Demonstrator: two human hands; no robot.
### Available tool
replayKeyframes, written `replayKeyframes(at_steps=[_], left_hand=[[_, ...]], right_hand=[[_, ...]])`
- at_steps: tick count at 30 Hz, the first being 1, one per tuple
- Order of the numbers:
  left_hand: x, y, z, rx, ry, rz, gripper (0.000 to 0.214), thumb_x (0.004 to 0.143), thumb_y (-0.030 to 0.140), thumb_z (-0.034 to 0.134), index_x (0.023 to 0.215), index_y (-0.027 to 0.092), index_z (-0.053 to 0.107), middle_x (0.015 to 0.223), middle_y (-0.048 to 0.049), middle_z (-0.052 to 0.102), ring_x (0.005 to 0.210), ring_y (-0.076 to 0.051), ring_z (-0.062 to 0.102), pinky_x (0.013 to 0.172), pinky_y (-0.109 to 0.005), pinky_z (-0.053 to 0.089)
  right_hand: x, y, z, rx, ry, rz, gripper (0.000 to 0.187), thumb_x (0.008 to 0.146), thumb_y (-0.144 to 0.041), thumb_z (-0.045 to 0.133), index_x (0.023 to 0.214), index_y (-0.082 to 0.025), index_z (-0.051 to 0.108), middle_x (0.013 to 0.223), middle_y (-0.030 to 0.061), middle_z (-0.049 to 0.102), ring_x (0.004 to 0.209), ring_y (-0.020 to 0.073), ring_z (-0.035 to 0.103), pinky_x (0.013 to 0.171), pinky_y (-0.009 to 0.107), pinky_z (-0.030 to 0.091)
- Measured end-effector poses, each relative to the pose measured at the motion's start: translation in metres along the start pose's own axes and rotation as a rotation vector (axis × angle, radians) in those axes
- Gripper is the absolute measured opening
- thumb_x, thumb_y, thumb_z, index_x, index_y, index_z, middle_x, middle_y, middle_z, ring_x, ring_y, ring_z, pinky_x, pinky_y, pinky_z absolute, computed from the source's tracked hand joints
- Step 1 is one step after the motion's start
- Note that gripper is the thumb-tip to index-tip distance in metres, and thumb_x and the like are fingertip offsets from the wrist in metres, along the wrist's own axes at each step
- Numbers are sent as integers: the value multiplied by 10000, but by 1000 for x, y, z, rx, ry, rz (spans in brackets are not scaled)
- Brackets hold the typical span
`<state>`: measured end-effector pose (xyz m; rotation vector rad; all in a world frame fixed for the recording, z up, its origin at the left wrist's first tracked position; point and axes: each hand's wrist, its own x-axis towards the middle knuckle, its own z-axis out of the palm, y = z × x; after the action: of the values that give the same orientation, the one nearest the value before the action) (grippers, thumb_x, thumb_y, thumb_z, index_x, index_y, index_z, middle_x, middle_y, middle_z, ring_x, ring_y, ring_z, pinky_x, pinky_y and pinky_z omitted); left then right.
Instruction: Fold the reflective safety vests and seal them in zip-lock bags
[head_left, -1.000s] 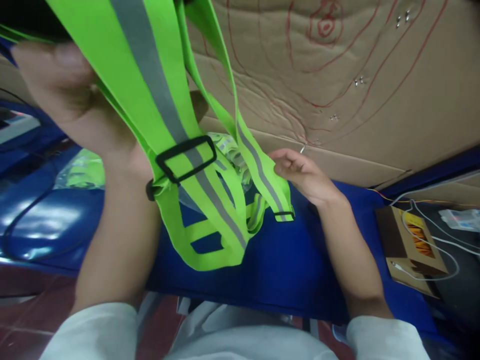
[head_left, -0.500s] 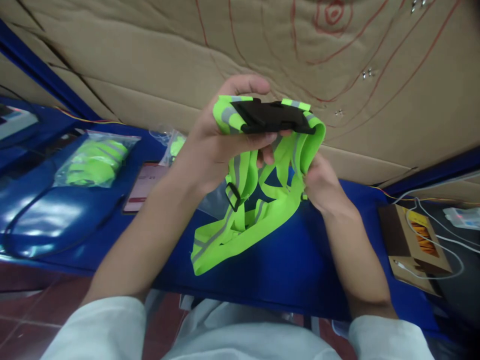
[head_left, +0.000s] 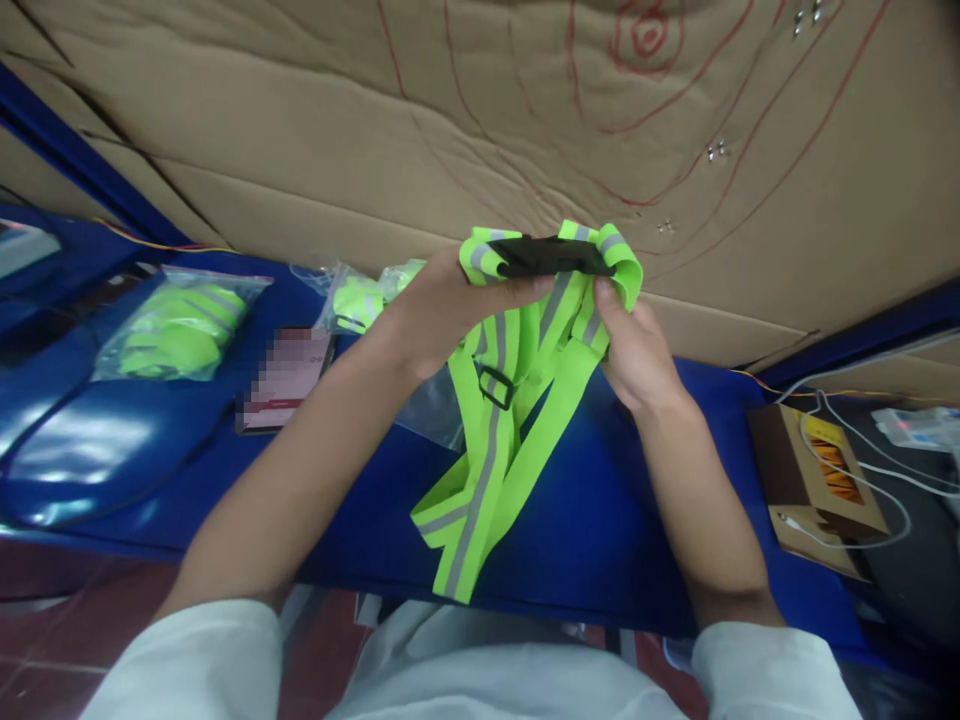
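Observation:
Between my hands hangs a neon-green reflective vest [head_left: 491, 470] made of straps with grey stripes. Its black buckle [head_left: 551, 257] lies across the top, and a small black strap slider [head_left: 496, 388] sits lower on one strap. My left hand [head_left: 446, 315] is closed on the strap at the buckle's left end, thumb along the underside. At the right end my right hand [head_left: 637, 345] pinches the strap, thumb just below the buckle. The lower loops dangle above the blue table [head_left: 585, 510]. Fingers behind the straps are mostly hidden.
Left on the table lie a clear bag with a folded green vest [head_left: 184, 325] and a phone-like device [head_left: 289, 380]. Behind my left arm are more bagged green straps [head_left: 356, 300]. A cardboard box [head_left: 821, 485] and white cables [head_left: 907, 510] are at right. Cardboard panelling [head_left: 300, 130] stands behind.
The buckle end has dropped slightly, and the straps now hang longer and straighter. My right hand has moved up to the buckle's right end. My left fingers have closed down around the strap.

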<state>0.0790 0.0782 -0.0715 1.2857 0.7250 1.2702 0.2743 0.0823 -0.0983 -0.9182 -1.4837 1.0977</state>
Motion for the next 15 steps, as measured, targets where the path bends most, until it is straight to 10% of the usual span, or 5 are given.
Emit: replayKeyframes(at_steps=[10,15], left_hand=[[2,-10,2,71,144,99,515,564,276,971,1026,167,772,1051,-37,775,1098,-267,692,1043,-394,528],[1,-10,0,110,153,123,464,605,274,949,1033,198,787,1130,-50,780,1153,-298,684,1034,-415,550]], right_hand=[[0,1,-1,-125,-98,-30,550,964,-694,556,1233,-247,728,1201,31,770,1215,282,699,1126,482,540],[5,-3,-10,-321,-21,-263,370,974,-508,619,1242,-270,712,1337,33,716,1323,275,622,1216,511,436]])
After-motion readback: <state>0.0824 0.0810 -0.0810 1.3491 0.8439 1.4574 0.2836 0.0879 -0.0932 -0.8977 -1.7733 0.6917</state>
